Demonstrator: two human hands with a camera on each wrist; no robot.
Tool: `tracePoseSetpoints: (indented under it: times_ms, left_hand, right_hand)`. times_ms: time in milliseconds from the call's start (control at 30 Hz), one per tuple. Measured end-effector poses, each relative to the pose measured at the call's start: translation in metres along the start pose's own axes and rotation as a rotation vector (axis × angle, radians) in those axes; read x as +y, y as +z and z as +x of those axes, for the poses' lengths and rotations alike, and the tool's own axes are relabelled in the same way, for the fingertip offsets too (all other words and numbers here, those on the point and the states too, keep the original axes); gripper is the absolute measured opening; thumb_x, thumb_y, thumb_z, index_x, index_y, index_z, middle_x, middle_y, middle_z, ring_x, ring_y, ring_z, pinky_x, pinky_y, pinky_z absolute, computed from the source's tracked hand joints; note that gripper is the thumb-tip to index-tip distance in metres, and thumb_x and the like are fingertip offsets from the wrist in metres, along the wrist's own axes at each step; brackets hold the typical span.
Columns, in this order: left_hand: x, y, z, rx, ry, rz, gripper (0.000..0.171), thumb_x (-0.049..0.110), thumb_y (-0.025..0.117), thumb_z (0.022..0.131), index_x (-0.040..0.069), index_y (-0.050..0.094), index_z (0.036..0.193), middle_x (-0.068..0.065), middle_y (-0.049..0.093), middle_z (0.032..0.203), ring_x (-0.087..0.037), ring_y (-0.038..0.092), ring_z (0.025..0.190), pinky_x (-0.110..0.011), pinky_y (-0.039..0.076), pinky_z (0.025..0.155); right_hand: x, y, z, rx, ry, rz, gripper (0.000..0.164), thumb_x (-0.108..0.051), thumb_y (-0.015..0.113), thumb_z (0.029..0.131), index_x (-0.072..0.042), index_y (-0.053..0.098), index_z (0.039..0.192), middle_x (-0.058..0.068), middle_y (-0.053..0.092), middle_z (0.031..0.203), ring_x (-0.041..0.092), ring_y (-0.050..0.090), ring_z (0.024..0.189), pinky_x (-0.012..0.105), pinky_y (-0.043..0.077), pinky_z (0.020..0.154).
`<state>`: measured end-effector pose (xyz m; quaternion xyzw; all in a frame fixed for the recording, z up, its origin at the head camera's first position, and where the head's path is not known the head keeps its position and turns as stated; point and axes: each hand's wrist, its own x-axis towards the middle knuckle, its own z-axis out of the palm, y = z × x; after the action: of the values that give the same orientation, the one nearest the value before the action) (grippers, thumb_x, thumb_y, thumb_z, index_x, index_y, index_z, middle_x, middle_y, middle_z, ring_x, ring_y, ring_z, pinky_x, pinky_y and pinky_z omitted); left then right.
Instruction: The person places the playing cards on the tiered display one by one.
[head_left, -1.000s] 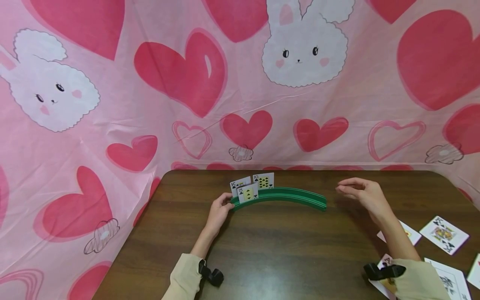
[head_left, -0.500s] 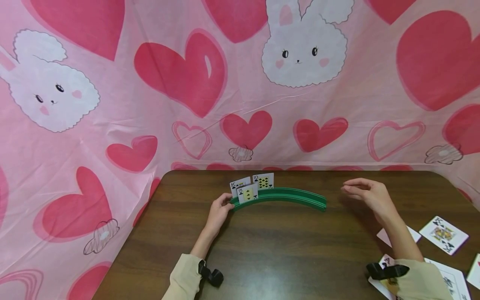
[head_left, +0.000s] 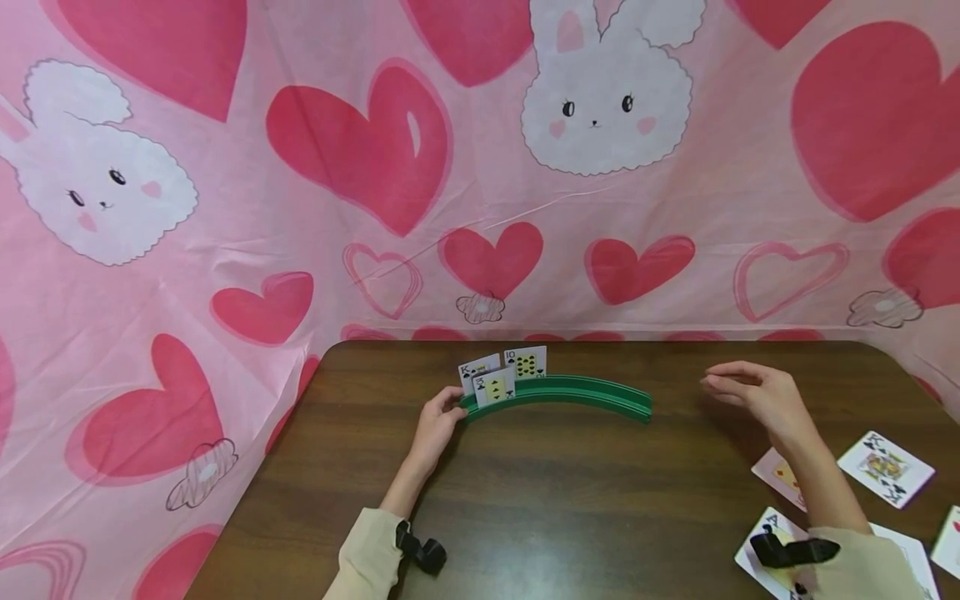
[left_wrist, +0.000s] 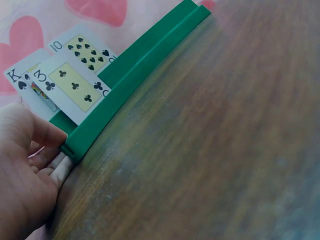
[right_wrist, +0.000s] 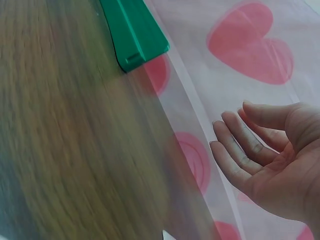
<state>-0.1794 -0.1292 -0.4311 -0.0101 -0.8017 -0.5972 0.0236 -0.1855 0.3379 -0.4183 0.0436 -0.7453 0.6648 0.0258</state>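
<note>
A curved green playing card holder [head_left: 577, 390] stands on the wooden table. At its left end, three cards stand upright in it: a king of spades [left_wrist: 22, 80], a ten of spades [left_wrist: 87, 50] and, in front, a three of clubs [left_wrist: 72, 87]. My left hand [head_left: 437, 425] pinches that left end between thumb and fingers. To the right of the holder my right hand [head_left: 768, 404] hovers over the table, its fingers loosely bent and holding nothing. In the right wrist view the holder's right end [right_wrist: 137, 42] lies apart from the fingers.
Several loose cards lie at the table's right: a king of spades [head_left: 887, 468], an ace [head_left: 768, 542] partly under the right wrist strap, and a card [head_left: 780, 475] partly behind the forearm. Behind the table [head_left: 570, 492] hangs a pink heart-patterned cloth [head_left: 562, 200].
My right hand has drawn back to the right, away from the holder, and more of the ace shows. My left hand and the cards in the holder have not moved.
</note>
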Motion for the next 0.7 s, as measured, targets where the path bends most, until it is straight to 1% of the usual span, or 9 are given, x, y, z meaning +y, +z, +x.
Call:
tracePoseSetpoints:
  times_ms: [100,167,400,567,700]
  left_hand:
    - [0.004,-0.001,-0.003,0.001,0.002,-0.002,0.027,-0.006,0.054,0.095,-0.011,0.065,0.119,-0.027,0.063,0.124,-0.031,0.057,0.108,-0.037,0.045,0.091]
    - [0.004,-0.001,-0.003,0.002,0.001,-0.006,0.027,-0.006,0.054,0.095,-0.011,0.065,0.119,-0.027,0.063,0.124,-0.031,0.058,0.109,-0.037,0.045,0.091]
    - [0.0,-0.001,-0.001,0.002,-0.004,-0.008,0.027,-0.006,0.055,0.095,-0.011,0.066,0.119,-0.027,0.063,0.125,-0.032,0.058,0.109,-0.038,0.045,0.091]
    - [-0.001,0.0,-0.001,0.001,-0.004,-0.016,0.027,-0.006,0.054,0.095,-0.011,0.065,0.119,-0.027,0.063,0.125,-0.033,0.057,0.109,-0.037,0.045,0.091]
    - [0.0,-0.001,0.0,0.005,-0.007,-0.018,0.027,-0.006,0.055,0.095,-0.011,0.065,0.119,-0.027,0.063,0.124,-0.032,0.057,0.108,-0.035,0.045,0.089]
  right_hand:
    - [0.001,-0.006,-0.003,0.002,-0.008,0.032,0.025,-0.001,0.065,0.099,-0.021,0.081,0.098,-0.009,0.078,0.092,0.002,0.073,0.085,0.019,0.056,0.074]
    - [0.002,-0.01,-0.005,0.003,-0.012,0.03,0.027,0.0,0.064,0.1,-0.022,0.081,0.098,-0.009,0.078,0.093,0.002,0.073,0.086,0.018,0.055,0.074]
    - [0.001,-0.024,-0.011,0.021,0.008,0.037,0.024,-0.002,0.065,0.1,-0.021,0.081,0.098,-0.009,0.078,0.093,0.002,0.074,0.085,0.017,0.055,0.073]
    - [0.003,-0.033,-0.016,0.02,0.0,0.046,0.024,-0.002,0.062,0.102,-0.018,0.08,0.101,-0.008,0.078,0.094,0.002,0.074,0.086,0.018,0.055,0.073]
    - [0.004,-0.04,-0.02,0.025,0.02,0.011,0.025,-0.004,0.06,0.103,-0.02,0.08,0.101,-0.01,0.077,0.093,0.002,0.073,0.085,0.017,0.055,0.073]
